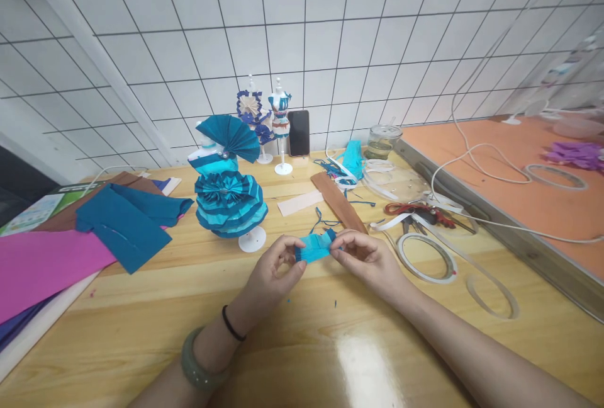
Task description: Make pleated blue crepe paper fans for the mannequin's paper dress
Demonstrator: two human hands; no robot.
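Note:
Between my two hands is a small strip of light blue crepe paper [315,247] with dark teal ends, held just above the wooden table. My left hand [278,266] pinches its left end between thumb and fingers. At the right end, my right hand [365,260] grips it the same way. Left of my hands stands a mini dress form [231,200] on a white round base, dressed in layered teal and light blue paper with a pleated fan at the shoulder. Thin blue paper scraps [321,219] lie just beyond the strip.
Folded teal paper [127,222] and pink paper [51,266] lie at left. Two smaller dress forms and a phone [299,133] stand by the tiled wall. At right are a tape roll [427,258], scissors [410,208], a brown strip [338,201] and a glass cup [382,141].

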